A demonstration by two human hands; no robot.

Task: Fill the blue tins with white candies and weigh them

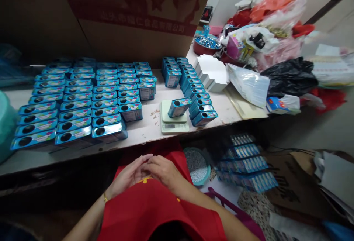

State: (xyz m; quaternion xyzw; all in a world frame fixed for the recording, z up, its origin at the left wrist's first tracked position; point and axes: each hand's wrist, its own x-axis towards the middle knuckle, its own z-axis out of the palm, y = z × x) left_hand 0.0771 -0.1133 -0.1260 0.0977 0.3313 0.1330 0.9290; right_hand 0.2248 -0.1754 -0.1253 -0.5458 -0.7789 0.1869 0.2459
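A tin (179, 107) stands on the scale (181, 127), near the front edge of the table (151, 123). Left of the scale are rows of tins (76, 105), a carton (124, 16) behind them; right of it, more tins (204, 117), then a stack (214, 69) (and bags (290, 76) farther right). Below table level, a basin (206, 176) sits left of other tins (246, 163).

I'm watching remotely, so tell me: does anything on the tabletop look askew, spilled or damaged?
Brown patches mar the white tabletop left of the scale; worn or stained, I can't tell. The blue tin on the scale looks slightly askew. No spill stands out.
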